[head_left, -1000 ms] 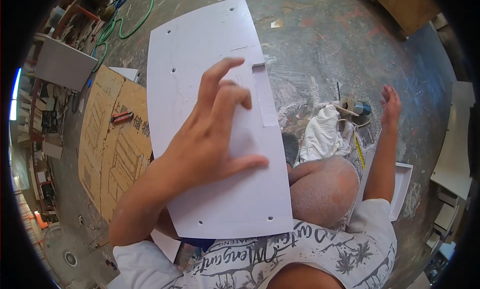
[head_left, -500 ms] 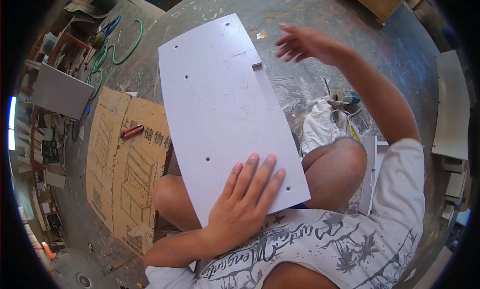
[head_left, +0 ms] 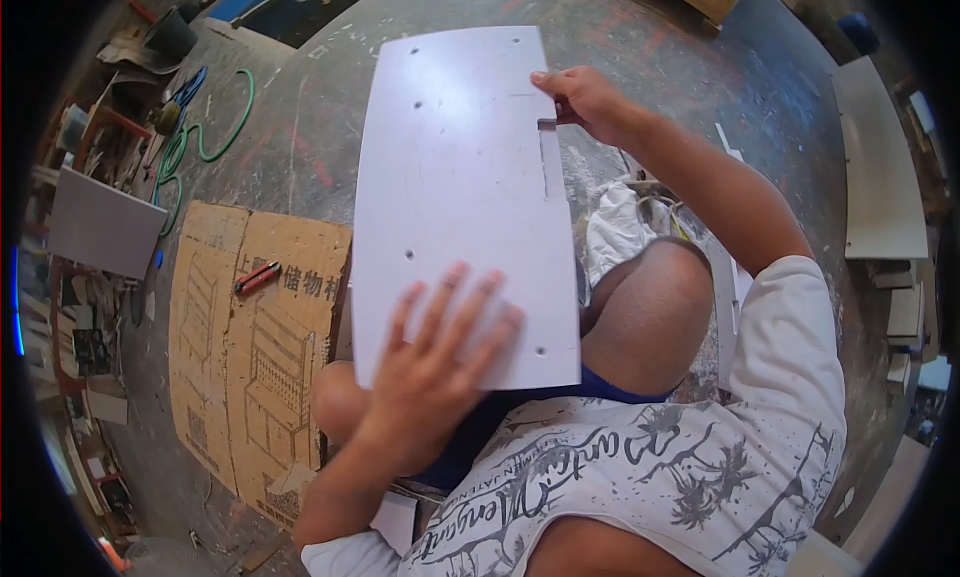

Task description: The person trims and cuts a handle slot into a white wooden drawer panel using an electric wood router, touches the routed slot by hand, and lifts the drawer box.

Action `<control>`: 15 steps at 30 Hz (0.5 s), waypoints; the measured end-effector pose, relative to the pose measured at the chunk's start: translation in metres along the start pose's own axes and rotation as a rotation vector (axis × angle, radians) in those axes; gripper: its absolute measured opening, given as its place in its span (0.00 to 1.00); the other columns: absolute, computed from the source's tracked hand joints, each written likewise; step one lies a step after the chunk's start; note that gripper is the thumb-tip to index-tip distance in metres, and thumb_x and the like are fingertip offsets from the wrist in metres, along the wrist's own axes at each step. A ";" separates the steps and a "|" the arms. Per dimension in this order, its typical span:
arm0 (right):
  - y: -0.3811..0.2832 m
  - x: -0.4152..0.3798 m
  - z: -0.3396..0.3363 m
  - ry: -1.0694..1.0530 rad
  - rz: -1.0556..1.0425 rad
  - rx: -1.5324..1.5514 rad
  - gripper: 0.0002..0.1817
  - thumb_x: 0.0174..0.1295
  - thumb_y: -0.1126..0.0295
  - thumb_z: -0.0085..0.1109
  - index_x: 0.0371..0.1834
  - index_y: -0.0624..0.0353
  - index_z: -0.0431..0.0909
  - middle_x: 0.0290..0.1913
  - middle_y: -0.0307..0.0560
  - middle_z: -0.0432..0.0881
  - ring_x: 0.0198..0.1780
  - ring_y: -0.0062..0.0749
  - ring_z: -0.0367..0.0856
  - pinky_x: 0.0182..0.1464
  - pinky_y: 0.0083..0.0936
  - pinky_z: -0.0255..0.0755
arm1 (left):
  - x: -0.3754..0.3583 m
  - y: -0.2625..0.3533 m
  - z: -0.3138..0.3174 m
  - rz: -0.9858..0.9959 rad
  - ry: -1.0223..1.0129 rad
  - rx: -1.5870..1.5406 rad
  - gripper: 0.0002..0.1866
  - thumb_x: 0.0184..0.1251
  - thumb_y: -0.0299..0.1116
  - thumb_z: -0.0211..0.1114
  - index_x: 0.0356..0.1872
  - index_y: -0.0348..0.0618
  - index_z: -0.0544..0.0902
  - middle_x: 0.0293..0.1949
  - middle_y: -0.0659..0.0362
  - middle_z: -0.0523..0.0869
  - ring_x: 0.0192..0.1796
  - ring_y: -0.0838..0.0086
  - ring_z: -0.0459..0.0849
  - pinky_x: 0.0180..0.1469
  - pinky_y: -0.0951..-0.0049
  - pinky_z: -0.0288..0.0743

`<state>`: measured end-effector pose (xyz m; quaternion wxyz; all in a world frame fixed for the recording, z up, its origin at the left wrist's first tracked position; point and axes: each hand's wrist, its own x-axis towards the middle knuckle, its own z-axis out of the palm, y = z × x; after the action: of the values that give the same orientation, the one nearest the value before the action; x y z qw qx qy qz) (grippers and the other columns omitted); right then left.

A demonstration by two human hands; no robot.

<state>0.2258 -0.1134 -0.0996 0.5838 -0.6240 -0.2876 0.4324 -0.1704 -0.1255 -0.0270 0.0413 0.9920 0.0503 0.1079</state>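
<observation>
A white panel [head_left: 470, 187] with several small holes and a notch in its right edge lies over my lap, its long side pointing away from me. My left hand [head_left: 430, 362] rests near its lower end, fingers spread and slightly blurred; it appears to lie on the surface. At the upper right edge, just above the notch, my right hand [head_left: 585, 99] grips the panel with the thumb on top and the other fingers folded underneath, partly hidden. Faint pencil-like marks and specks show on the white face.
Left of my knee lies a printed cardboard sheet [head_left: 250, 347] with a red utility knife [head_left: 257, 277] on it. A white cloth [head_left: 615, 227] is beside my right knee. Farther off are a green hose [head_left: 245, 117], a grey board [head_left: 105, 217] and a white board [head_left: 885, 167].
My right hand has come from the air onto the panel's right edge and closed there. The panel has turned slightly clockwise, and my left hand has shifted left.
</observation>
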 end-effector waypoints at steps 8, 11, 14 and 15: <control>0.029 -0.065 -0.064 0.269 -0.004 0.396 0.13 0.70 0.61 0.68 0.46 0.59 0.84 0.39 0.43 0.88 0.39 0.29 0.86 0.48 0.31 0.80 | 0.042 -0.129 0.012 -0.115 0.371 0.471 0.24 0.65 0.44 0.75 0.62 0.61 0.85 0.73 0.61 0.77 0.74 0.63 0.75 0.78 0.50 0.59; 0.039 -0.089 -0.062 0.359 -0.053 0.565 0.12 0.66 0.64 0.71 0.47 0.56 0.82 0.39 0.41 0.86 0.37 0.30 0.85 0.44 0.31 0.78 | 0.073 -0.172 0.027 -0.278 0.462 0.557 0.27 0.62 0.43 0.77 0.64 0.60 0.84 0.72 0.60 0.78 0.68 0.61 0.80 0.73 0.52 0.68; 0.044 -0.113 -0.044 0.434 -0.070 0.631 0.14 0.65 0.65 0.72 0.50 0.55 0.82 0.41 0.42 0.87 0.39 0.31 0.86 0.47 0.34 0.79 | 0.087 -0.209 0.059 -0.554 0.479 0.069 0.25 0.70 0.44 0.72 0.65 0.52 0.82 0.65 0.57 0.82 0.60 0.63 0.85 0.64 0.57 0.77; 0.043 -0.119 -0.041 0.439 -0.072 0.648 0.15 0.65 0.65 0.72 0.51 0.56 0.82 0.45 0.43 0.87 0.43 0.33 0.87 0.51 0.36 0.80 | 0.086 -0.223 0.070 -0.672 0.385 -0.212 0.24 0.72 0.45 0.70 0.65 0.48 0.82 0.63 0.56 0.83 0.59 0.65 0.85 0.62 0.59 0.79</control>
<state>0.2006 -0.2422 -0.1196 0.8132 -0.4744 -0.0262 0.3362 -0.0920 0.1001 -0.0977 0.1661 0.8723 0.3671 0.2771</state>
